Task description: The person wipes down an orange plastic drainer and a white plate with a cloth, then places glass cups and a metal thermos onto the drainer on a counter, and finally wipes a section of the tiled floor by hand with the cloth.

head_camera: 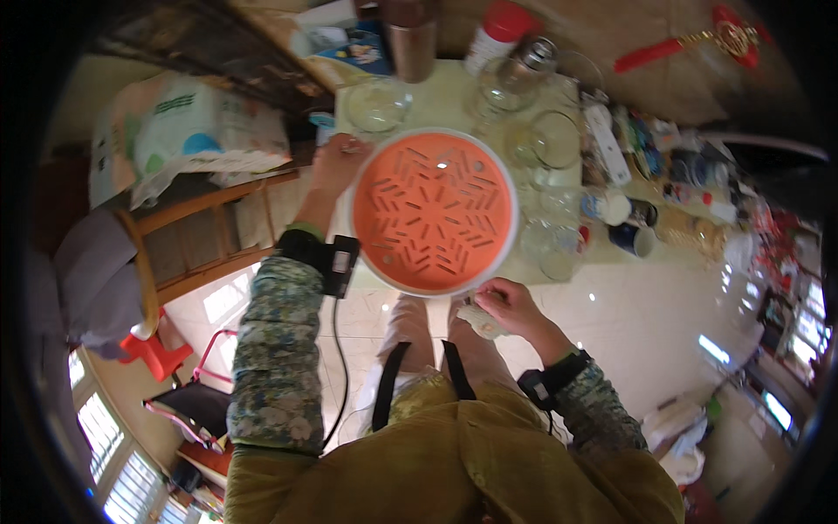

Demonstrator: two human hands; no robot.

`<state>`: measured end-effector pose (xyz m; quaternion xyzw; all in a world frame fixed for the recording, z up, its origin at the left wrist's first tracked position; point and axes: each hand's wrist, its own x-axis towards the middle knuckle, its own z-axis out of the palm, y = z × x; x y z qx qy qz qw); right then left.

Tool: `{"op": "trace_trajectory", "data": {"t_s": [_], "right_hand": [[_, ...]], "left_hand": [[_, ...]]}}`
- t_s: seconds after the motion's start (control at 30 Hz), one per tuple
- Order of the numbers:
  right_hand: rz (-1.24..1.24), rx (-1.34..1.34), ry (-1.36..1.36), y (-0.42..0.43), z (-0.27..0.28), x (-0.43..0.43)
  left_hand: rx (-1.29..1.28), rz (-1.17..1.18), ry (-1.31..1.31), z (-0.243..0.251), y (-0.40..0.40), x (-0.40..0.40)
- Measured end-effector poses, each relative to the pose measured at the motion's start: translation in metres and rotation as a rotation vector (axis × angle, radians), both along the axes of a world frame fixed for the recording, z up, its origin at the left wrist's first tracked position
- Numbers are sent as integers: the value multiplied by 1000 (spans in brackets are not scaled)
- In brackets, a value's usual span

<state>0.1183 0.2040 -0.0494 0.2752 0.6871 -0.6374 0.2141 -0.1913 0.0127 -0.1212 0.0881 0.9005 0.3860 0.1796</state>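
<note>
A round orange tray with slots in a snowflake pattern and a white rim (433,211) lies at the near edge of a pale table. My left hand (342,160) is at the tray's upper left edge, with something small and shiny, possibly glass, at its fingers; its exact grip is unclear. Just below the tray's lower right rim, my right hand (507,302) holds a crumpled pale cloth (481,321). Glass vessels stand beyond and right of the tray, among them a clear bowl (378,106) and a glass jar (555,139).
A red-lidded container (499,36) and a brown flask (412,42) stand at the back. Bottles, a dark blue mug (632,240) and a white power strip (607,144) crowd the right side. A plastic-wrapped pack (196,134) rests at left above a wooden chair (216,226).
</note>
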Motion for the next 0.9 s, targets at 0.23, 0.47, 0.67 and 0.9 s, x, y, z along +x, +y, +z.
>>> {"op": "trace_trajectory", "data": {"t_s": [0.23, 0.47, 0.67, 0.9], "right_hand": [[-439, -55, -155, 16, -31, 62], [-1123, -41, -233, 81, -42, 109], [-1373, 188, -179, 165, -71, 130], [-1146, 310, -256, 217, -78, 91]], "left_hand": [[437, 184, -404, 18, 17, -1], [635, 300, -430, 36, 14, -10], [716, 230, -356, 83, -2, 30], [796, 298, -611, 113, -21, 107]]}}
